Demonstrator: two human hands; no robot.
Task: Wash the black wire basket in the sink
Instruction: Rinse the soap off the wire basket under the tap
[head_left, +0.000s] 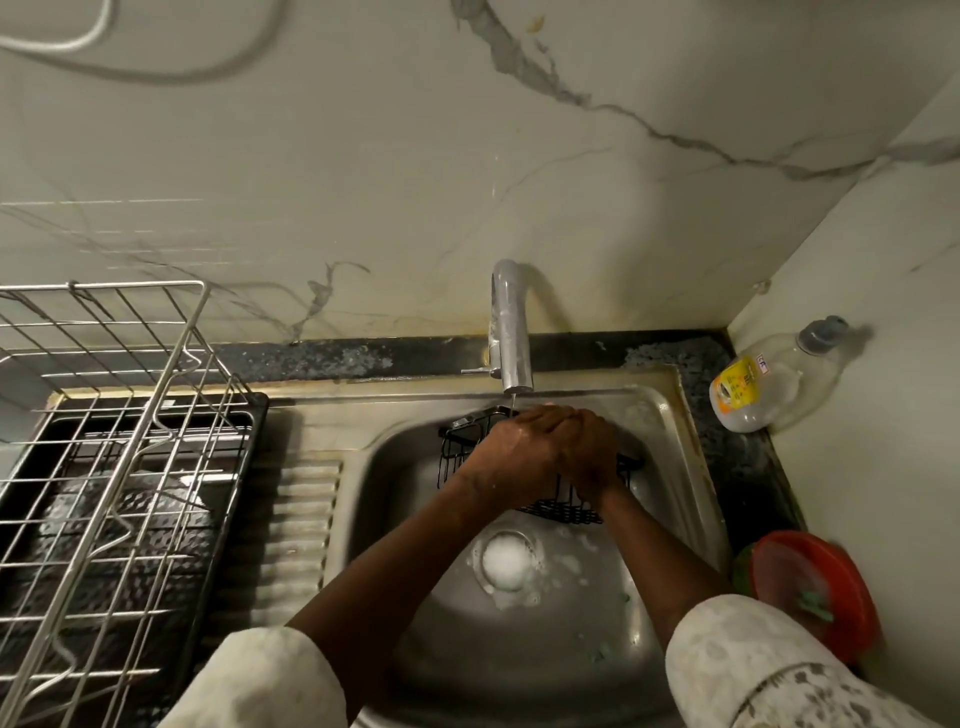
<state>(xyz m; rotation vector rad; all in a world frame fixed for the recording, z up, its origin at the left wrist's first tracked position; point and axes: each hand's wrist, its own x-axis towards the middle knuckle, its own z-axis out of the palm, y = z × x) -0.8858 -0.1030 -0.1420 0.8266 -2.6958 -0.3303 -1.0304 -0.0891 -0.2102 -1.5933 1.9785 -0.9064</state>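
gripping the black wire basket (458, 448), left hand (511, 449) touching right hand (592, 458).

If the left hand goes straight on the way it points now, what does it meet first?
Likely the right hand, which seems to touch the left hand above the black wire basket; behind it, the back wall of the sink. Depth is unclear.

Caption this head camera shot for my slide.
Left hand and right hand hold the black wire basket under the running tap, above a foamy sink drain.
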